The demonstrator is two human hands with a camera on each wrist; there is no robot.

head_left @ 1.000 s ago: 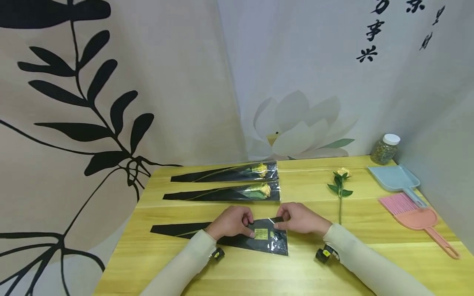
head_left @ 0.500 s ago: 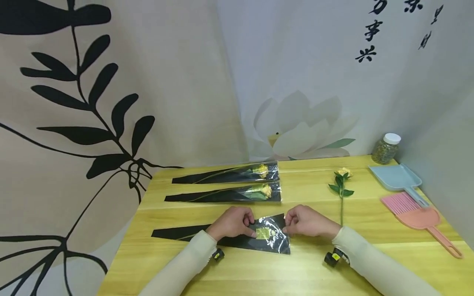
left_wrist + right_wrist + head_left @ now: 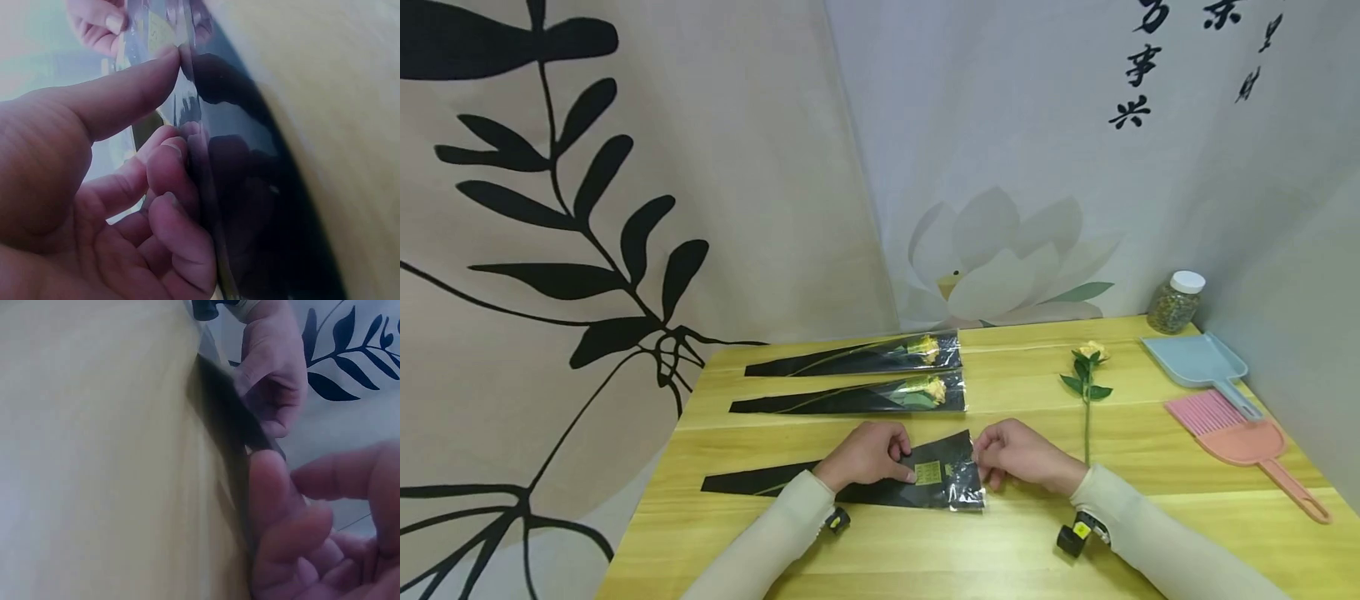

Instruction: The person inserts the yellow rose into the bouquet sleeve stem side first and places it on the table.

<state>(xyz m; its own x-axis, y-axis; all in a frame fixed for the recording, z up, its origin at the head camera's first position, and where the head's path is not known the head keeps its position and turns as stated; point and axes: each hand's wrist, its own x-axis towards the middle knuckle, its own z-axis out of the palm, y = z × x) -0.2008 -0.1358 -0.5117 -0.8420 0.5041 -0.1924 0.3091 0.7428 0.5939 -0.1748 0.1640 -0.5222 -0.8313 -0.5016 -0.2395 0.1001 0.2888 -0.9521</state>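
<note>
A black tapered flower sleeve point(image 3: 955, 454) with a clear glossy front and a gold-printed patch lies crosswise before me, its narrow end to the left. My left hand point(image 3: 867, 454) holds its middle; in the left wrist view the thumb point(image 3: 134, 90) presses along the sleeve's edge with the other fingers curled beneath. At the wide end, my right hand point(image 3: 1018, 454) pinches the mouth's edge between thumb and fingertips. In the right wrist view that dark edge point(image 3: 234, 412) stands lifted off the table. Whether the sleeve's two layers are parted cannot be made out.
Behind lie two sleeves point(image 3: 850, 393) with a yellow rose inside each. A loose yellow rose point(image 3: 1086, 387) lies to the right. Further right are a blue dustpan point(image 3: 1195, 360), a pink brush point(image 3: 1247, 442) and a white-lidded jar point(image 3: 1176, 304). A wooden table point(image 3: 880, 567) carries everything.
The right hand has shifted slightly right, from the sleeve's top corner to its mouth edge, and that corner has risen. The left hand keeps its hold. The view has moved slightly.
</note>
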